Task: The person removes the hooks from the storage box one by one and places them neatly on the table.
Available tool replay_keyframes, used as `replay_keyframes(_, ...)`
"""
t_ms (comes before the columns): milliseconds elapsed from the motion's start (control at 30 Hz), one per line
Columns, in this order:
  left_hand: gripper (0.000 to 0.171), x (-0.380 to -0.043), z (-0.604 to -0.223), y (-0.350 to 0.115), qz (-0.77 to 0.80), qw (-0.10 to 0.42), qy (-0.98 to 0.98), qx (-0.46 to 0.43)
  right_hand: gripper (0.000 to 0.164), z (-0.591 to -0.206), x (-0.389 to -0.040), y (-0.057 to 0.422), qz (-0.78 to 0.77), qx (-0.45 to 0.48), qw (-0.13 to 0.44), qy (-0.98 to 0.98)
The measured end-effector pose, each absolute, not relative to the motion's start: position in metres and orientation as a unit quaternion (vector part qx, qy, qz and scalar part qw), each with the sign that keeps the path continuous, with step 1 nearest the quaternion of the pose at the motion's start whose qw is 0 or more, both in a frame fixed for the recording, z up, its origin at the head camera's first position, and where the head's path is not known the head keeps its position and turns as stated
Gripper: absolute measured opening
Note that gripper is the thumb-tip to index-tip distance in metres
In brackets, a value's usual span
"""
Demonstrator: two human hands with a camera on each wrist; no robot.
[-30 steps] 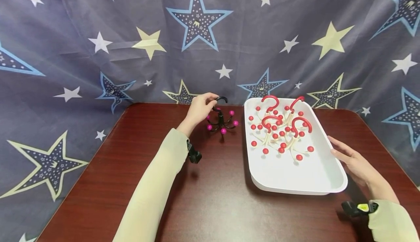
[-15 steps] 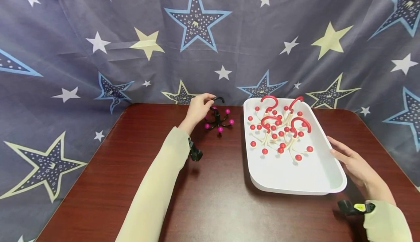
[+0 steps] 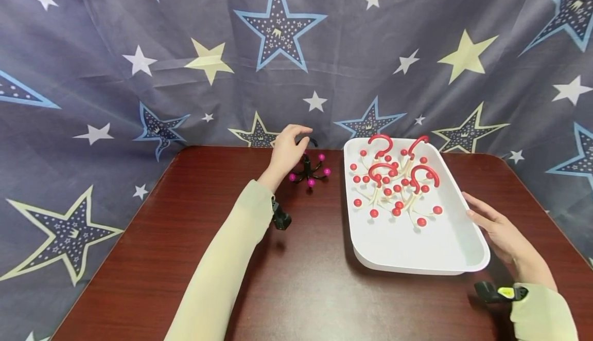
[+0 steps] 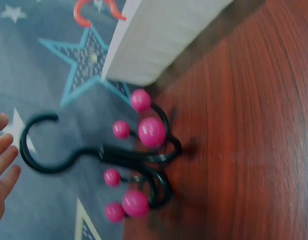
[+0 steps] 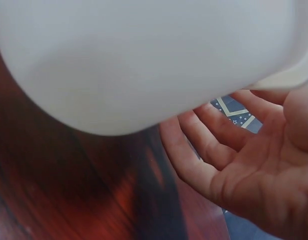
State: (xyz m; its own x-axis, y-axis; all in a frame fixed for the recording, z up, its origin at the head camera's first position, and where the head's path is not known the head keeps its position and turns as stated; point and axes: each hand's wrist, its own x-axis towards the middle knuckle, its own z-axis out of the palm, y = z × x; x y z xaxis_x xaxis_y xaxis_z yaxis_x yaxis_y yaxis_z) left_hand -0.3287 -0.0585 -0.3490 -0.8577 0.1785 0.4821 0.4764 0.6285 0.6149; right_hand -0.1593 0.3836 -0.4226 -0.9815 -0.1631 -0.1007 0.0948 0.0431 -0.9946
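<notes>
A black multi-arm hanger hook point(image 3: 307, 165) stands upright near the table's back edge, its curved arms tipped with pink balls. My left hand point(image 3: 286, 150) is beside its curved top, and in the left wrist view the fingers point(image 4: 3, 155) are apart from the hook, holding nothing. To the right lies a white tray point(image 3: 403, 248) with several red-topped hanger hooks point(image 3: 384, 165) standing in it, cream-stemmed and red-balled. My right hand point(image 3: 507, 235) rests at the tray's right side, relaxed fingers point(image 5: 204, 135) against its outer wall and thumb by the rim.
The dark red wooden table point(image 3: 296, 279) ends at a star-patterned curtain point(image 3: 278, 94) that hangs behind and along both sides. A strap-mounted device point(image 3: 281, 217) sits on the left wrist, another device point(image 3: 500, 292) on the right.
My left hand moved the black hanger hook slightly left and down, then let go of it, its fingers spreading and lifting a little. The right hand and the tray stay about where they were.
</notes>
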Motion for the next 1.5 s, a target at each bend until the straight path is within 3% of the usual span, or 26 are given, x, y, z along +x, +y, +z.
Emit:
replay_keyframes(433,0.023,-0.304,-0.339,-0.005,-0.390,0.187,-0.859,-0.273,0.041,-0.425,-0.158,0.379,-0.734,-0.058,0.070,0.673)
replay_keyframes(733,0.033,-0.287,-0.349,0.037,-0.391,0.066,-0.849,-0.348,0.042,-0.423,-0.158,0.379,-0.739,-0.050,0.074,0.668)
replay_keyframes(867,0.033,-0.283,-0.355,0.051,-0.373,0.045,-0.856,-0.355,0.041,-0.423,-0.158,0.377,-0.742,-0.047,0.075,0.665)
replay_keyframes(1500,0.024,-0.272,-0.355,0.061,-0.371,0.090,-0.869,-0.314,0.042,-0.427,-0.156,0.378,-0.735,-0.038,0.075,0.673)
